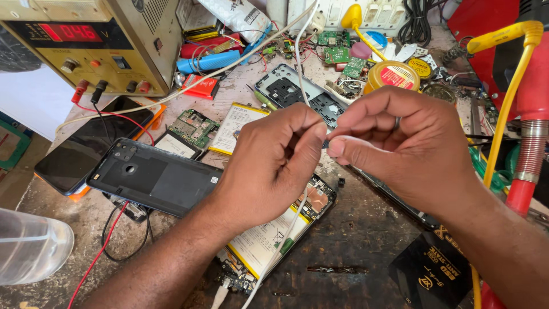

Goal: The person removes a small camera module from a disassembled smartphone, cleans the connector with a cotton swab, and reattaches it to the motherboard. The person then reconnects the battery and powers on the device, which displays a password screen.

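Pinching a tiny dark part (326, 141) between them, the left hand (274, 166) and right hand (400, 146) meet fingertip to fingertip above the worn workbench (366, 240); both grips are nearly closed on it, though the part is too small to identify. It probably handles as very light, stiff and easily dropped or bent, best held by its edges with thumb and forefinger. Directly below the grip lies an opened phone with a white-and-yellow labelled battery (269, 237), crossed by a thin white cable (280, 243). Left of the grip rests a dark grey plastic phone back cover (154, 174). Lower right lies a black anti-static pouch with gold print (429, 274). Beyond the grip sit a second yellow-edged white battery (237, 121), a round yellow tin with a red label (392, 75), and, far left, a beige bench power supply with a red display (86, 43).
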{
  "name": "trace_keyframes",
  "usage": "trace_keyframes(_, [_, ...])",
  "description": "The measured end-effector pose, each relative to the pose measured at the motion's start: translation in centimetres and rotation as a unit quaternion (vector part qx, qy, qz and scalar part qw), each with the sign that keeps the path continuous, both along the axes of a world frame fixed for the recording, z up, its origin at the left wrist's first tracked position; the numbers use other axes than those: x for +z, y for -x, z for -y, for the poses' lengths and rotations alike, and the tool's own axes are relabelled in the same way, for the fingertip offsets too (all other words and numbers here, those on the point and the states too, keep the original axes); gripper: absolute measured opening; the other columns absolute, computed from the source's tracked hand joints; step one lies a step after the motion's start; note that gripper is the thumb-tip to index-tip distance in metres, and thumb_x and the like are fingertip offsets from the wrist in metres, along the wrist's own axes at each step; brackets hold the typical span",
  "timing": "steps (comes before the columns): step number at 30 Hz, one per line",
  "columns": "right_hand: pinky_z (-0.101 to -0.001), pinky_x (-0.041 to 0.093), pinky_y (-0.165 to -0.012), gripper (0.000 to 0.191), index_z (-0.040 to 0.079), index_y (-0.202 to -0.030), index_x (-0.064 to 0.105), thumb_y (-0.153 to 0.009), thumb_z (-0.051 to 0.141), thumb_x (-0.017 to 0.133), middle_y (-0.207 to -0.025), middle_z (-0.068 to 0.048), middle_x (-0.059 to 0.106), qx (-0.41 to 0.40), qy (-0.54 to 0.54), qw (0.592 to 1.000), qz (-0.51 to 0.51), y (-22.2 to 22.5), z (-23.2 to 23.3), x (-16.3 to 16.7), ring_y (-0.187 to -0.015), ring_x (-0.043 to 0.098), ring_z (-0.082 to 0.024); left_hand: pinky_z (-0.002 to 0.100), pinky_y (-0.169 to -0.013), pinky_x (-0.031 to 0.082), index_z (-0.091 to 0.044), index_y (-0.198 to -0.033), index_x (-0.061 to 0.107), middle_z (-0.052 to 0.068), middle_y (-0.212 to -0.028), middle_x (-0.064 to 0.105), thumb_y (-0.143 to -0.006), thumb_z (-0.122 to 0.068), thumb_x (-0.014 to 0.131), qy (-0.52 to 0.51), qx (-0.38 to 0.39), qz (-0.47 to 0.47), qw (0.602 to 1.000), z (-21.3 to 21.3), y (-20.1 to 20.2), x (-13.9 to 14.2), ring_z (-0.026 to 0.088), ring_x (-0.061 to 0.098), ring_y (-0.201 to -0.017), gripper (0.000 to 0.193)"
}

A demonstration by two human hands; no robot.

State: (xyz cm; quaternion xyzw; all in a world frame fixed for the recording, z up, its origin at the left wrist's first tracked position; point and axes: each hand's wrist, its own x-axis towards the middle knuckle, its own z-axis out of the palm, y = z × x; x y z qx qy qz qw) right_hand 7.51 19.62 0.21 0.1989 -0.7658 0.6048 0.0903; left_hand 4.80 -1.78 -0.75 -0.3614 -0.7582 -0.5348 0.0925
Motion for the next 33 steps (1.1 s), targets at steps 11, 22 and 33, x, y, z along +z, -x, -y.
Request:
trace_keyframes(11, [-0.0365, 0.066, -0.076, 0.016, -0.005, -0.108, 0.068, -0.092, -0.006, 0.07, -0.095, -0.016, 0.074, 0.008, 0.203, 0.975, 0.089, 1.1, -1.0, -0.4, -0.086, 0.076, -0.022, 0.021, -0.06, 0.049, -0.002, -0.097, 0.063, -0.002, -0.078, 0.063, -0.107, -0.015, 0.061, -0.11, -0.037, 0.135, 0.984, -0.4, 0.5, -0.1, 0.002, 0.057, -0.069, 0.016])
trace_keyframes(22, [-0.0336, 0.066, -0.075, 0.018, -0.006, -0.103, 0.068, -0.086, -0.009, 0.073, -0.092, -0.014, 0.074, -0.057, 0.145, 0.985, 0.074, 1.1, -0.4, -0.6, -0.08, 0.075, -0.019, 0.018, -0.065, 0.054, 0.002, -0.106, 0.071, 0.0, -0.09, 0.072, -0.098, -0.003, 0.069, -0.154, -0.074, 0.193, 0.966, -0.6, 0.8, -0.8, -0.001, 0.062, -0.076, 0.009])
trace_keyframes(33, [-0.0195, 0.044, -0.058, 0.023, -0.002, -0.103, 0.075, -0.083, -0.008, 0.083, -0.087, -0.009, 0.074, -0.13, -0.04, 0.991, -0.005, 0.3, 0.0, -0.2, -0.069, 0.057, -0.008, 0.025, -0.073, 0.064, 0.004, -0.107, 0.068, 0.006, -0.091, 0.073, -0.098, -0.003, 0.065, -0.195, -0.137, 0.298, 0.924, -0.7, 1.8, -1.7, 0.008, 0.071, -0.079, 0.012])
